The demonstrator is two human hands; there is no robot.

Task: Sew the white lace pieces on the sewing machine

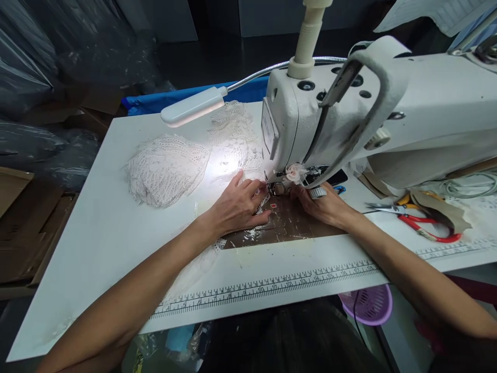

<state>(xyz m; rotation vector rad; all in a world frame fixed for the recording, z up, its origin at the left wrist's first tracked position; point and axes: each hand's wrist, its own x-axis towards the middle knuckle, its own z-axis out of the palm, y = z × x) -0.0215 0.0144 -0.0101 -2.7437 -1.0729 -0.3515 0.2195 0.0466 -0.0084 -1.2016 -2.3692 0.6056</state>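
Lace cloth (166,168) — rough; tabletop (97,217) — smooth.

Garment (287,339), dark, at 6 o'clock. Left forearm (155,277), uncovered, 8 o'clock; right forearm (404,254), uncovered, 4 o'clock. Left hand (241,204), right hand (324,206): bare.

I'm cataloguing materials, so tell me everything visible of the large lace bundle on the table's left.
The lace bundle is off-white with openwork holes. It looks like fabric, gathered in overlapping layers into a rounded heap that narrows rightward. It lies on the white tabletop, left of the left hand, which does not touch it. Glare hides whether its right end joins the other lace.
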